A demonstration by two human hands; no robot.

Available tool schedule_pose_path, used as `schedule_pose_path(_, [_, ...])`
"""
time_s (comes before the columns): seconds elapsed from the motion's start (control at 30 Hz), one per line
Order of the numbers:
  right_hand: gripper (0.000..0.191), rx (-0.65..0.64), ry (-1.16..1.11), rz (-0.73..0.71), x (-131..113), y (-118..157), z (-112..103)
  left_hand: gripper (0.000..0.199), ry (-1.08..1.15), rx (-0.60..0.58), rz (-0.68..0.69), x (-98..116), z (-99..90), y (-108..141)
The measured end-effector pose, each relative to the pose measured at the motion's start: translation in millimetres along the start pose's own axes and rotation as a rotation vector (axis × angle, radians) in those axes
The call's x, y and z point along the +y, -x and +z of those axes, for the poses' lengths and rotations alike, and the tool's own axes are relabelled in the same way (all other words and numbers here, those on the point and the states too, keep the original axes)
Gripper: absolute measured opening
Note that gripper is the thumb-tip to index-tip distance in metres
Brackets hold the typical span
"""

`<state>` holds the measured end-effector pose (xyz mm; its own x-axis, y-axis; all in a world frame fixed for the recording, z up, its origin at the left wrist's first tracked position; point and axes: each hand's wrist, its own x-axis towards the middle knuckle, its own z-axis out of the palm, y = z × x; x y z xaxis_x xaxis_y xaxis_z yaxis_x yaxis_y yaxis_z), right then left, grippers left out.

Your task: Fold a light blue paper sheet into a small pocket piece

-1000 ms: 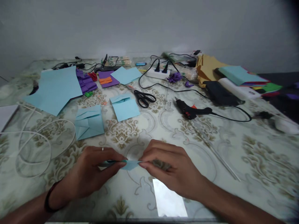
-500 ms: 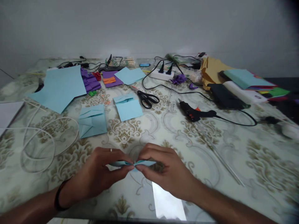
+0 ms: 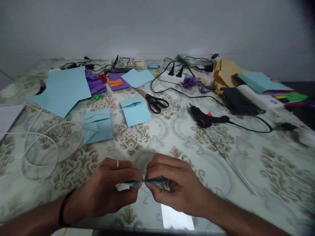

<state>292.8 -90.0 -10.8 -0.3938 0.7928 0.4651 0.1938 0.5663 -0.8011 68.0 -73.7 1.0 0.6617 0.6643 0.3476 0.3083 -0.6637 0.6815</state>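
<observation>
Near the front middle of the table, my left hand (image 3: 113,186) and my right hand (image 3: 172,183) pinch one small piece of light blue paper (image 3: 157,181) between thumbs and fingers. The fingertips almost meet at its middle, and the paper is seen nearly edge-on, mostly hidden by the fingers. Beyond my left hand lies a folded blue paper (image 3: 97,127) with creases, and to its right another folded blue paper (image 3: 136,113). Black-handled scissors (image 3: 157,103) rest beside that second one.
A black glue gun (image 3: 206,118) lies right of centre, its cord running right. Large blue sheets (image 3: 65,90), purple paper (image 3: 95,83) and a white power strip (image 3: 171,77) are further back. White cable (image 3: 56,154) coils at left; clear sticks (image 3: 236,168) lie at right.
Both hands have come slightly lower in view, with fingers curled more over the blue paper. The paper now shows as a thinner strip between them.
</observation>
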Motion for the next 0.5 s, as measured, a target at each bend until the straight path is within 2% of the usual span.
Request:
schedule_pose_path(0.2, [0.020, 0.006, 0.042, -0.086, -1, 0, -4, 0.022, -0.014, 0.003, 0.052, -1, -5.3, 2])
schedule_pose_path(0.37, [0.013, 0.046, 0.099, -0.101, -4, -3, -13, 0.018, -0.107, 0.091, 0.071, 1, -16.5, -4])
schedule_pose_path(0.5, [0.014, 0.049, 0.188, -0.122, -6, -5, -28, 0.015, -0.119, 0.107, 0.067, 2, -30.6, -9])
